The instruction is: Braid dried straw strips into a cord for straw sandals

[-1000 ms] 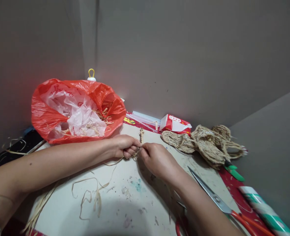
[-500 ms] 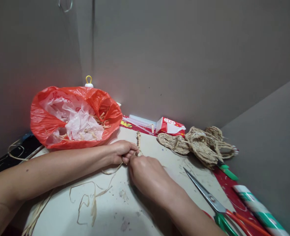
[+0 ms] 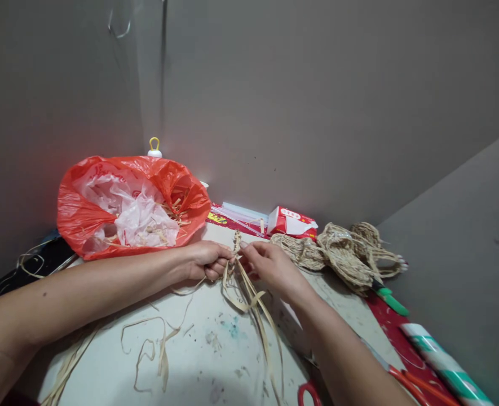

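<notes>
Near the far middle of the white board, my left hand is closed in a pinch on a short braid of dry straw-coloured strips. The braid's knobbly upper end sticks up beyond my fingers. Just to the right, my right hand has its thumb and fingers closed at the same spot, where the strips leave the braid. Long loose strips hang from there toward me over the board. Which strand lies between the right fingertips is partly hidden.
A red plastic bag with straw scraps stands at the left. Coiled twine bundles, a red tissue pack and a green-handled tool lie at the right. My right forearm partly covers orange-handled scissors. Loose fibres lie on the board.
My right hand has moved up and away from me, turning so its thumb shows. The loose strips below the braid have come into view. My left hand keeps its pinch.
</notes>
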A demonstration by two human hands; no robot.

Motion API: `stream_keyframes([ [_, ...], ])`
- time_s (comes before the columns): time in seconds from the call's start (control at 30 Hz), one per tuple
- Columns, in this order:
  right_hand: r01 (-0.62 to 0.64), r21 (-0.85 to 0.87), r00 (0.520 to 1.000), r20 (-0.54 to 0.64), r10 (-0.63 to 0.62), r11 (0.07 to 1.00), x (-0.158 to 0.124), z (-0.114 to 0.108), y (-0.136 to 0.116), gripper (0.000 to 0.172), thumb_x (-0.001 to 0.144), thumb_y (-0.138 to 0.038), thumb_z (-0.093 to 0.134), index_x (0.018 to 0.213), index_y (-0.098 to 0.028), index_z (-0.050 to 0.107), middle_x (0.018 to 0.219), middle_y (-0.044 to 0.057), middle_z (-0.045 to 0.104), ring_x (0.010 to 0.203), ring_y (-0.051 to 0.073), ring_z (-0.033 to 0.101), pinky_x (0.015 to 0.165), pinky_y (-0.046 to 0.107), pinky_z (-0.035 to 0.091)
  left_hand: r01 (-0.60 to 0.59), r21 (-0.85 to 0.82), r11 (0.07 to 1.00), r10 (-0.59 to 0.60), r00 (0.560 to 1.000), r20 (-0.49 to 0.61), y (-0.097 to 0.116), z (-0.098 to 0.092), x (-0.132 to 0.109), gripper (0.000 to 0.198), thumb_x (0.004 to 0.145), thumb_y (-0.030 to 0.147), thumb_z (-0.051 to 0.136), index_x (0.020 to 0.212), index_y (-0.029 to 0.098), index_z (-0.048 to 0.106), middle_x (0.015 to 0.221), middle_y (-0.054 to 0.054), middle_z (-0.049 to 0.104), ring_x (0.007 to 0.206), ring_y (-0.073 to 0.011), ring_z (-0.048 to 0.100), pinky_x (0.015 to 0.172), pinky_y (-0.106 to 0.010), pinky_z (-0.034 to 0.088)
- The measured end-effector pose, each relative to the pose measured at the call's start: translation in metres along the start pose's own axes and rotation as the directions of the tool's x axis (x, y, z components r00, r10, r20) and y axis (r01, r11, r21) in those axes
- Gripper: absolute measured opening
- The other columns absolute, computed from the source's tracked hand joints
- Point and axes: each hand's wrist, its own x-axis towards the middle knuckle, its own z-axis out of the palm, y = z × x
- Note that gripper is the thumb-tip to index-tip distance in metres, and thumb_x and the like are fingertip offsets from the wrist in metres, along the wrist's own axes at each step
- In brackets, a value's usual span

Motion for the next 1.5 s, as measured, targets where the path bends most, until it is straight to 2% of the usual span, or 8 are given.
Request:
stream_keyframes([
  [0.3, -0.159, 0.241, 0.934, 0.352, 0.066, 0.958, 0.007, 0.009, 0.012, 0.042, 0.070, -0.051, 0.065, 0.056, -0.019, 0.042, 0.040, -0.011, 0.029, 0.036, 0.004, 0.019, 0.036, 0.020, 0.011, -0.056, 0.148, 0.987, 0.066, 0.996, -0.060, -0.001, 0.003, -0.003, 0.019, 0.079, 0.017, 0.051, 0.064, 0.018, 0.040, 0.044, 0.010, 0.025, 0.035, -0.0027, 0.015, 0.038, -0.018, 0.007],
  [0.43, -0.201, 0.285, 0.898, 0.437, 0.059, 0.937, 0.009, 0.000, 0.014, 0.044, 0.061, -0.050, 0.075, 0.060, -0.018, 0.045, 0.042, -0.013, 0.028, 0.038, 0.003, 0.018, 0.037, 0.018, 0.011, -0.071, 0.187, 0.980, 0.091, 0.991, -0.100, -0.001, 0.003, -0.002, 0.026, 0.077, 0.021, 0.056, 0.061, 0.019, 0.036, 0.043, 0.011, 0.025, 0.035, -0.0024, 0.016, 0.038, -0.018, 0.009],
  [0.63, -0.237, 0.343, 0.871, 0.489, 0.042, 0.909, 0.008, -0.001, 0.017, 0.029, 0.064, -0.033, 0.077, 0.076, -0.012, 0.060, 0.068, 0.003, 0.061, 0.054, 0.008, 0.051, 0.046, 0.018, 0.038, -0.077, 0.288, 0.955, 0.121, 0.983, -0.139, -0.002, 0.005, -0.002, 0.017, 0.078, 0.019, 0.052, 0.063, 0.017, 0.044, 0.043, 0.007, 0.039, 0.032, -0.0035, 0.023, 0.036, -0.019, 0.011],
  [0.77, -0.280, 0.372, 0.855, 0.515, 0.054, 0.885, 0.007, -0.002, 0.014, 0.020, 0.066, -0.026, 0.070, 0.071, -0.012, 0.057, 0.065, -0.001, 0.057, 0.041, 0.001, 0.033, 0.036, 0.014, 0.023, -0.095, 0.324, 0.941, 0.152, 0.976, -0.155, -0.002, 0.005, -0.001, 0.021, 0.079, 0.020, 0.052, 0.062, 0.018, 0.041, 0.041, 0.009, 0.034, 0.032, -0.0035, 0.021, 0.036, -0.020, 0.010],
  [0.9, -0.275, 0.353, 0.861, 0.504, 0.067, 0.894, 0.007, -0.005, 0.012, 0.014, 0.065, -0.018, 0.062, 0.064, -0.016, 0.048, 0.049, -0.009, 0.036, 0.039, 0.002, 0.019, 0.035, 0.015, 0.008, -0.099, 0.324, 0.941, 0.150, 0.980, -0.135, 0.000, 0.004, -0.002, 0.022, 0.082, 0.020, 0.051, 0.062, 0.018, 0.041, 0.042, 0.009, 0.030, 0.033, -0.0032, 0.019, 0.036, -0.019, 0.010],
  [1.2, -0.331, 0.314, 0.848, 0.513, 0.134, 0.890, 0.013, -0.007, 0.016, 0.027, 0.080, -0.033, 0.049, 0.057, -0.018, 0.044, 0.044, -0.011, 0.025, 0.036, 0.004, 0.011, 0.032, 0.017, 0.005, -0.167, 0.321, 0.932, 0.178, 0.984, -0.004, -0.002, 0.003, -0.004, 0.020, 0.086, 0.023, 0.047, 0.067, 0.017, 0.047, 0.044, 0.009, 0.028, 0.035, -0.0038, 0.018, 0.036, -0.019, 0.012],
  [1.37, -0.332, 0.387, 0.850, 0.519, 0.094, 0.860, 0.015, -0.003, 0.020, 0.031, 0.073, -0.034, 0.059, 0.057, -0.020, 0.037, 0.046, -0.011, 0.027, 0.038, 0.003, 0.012, 0.033, 0.016, 0.006, -0.232, 0.334, 0.914, 0.235, 0.972, 0.032, -0.002, 0.001, -0.009, 0.020, 0.084, 0.024, 0.050, 0.067, 0.017, 0.044, 0.046, 0.009, 0.030, 0.037, -0.0036, 0.021, 0.037, -0.017, 0.014],
  [1.5, -0.312, 0.411, 0.876, 0.473, 0.092, 0.857, 0.014, 0.002, 0.020, 0.030, 0.068, -0.033, 0.064, 0.057, -0.019, 0.040, 0.045, -0.011, 0.030, 0.037, 0.002, 0.013, 0.033, 0.016, 0.007, -0.180, 0.349, 0.920, 0.158, 0.983, 0.090, 0.004, -0.004, -0.011, 0.017, 0.083, 0.021, 0.049, 0.066, 0.016, 0.047, 0.046, 0.008, 0.030, 0.036, -0.0033, 0.019, 0.036, -0.017, 0.011],
])
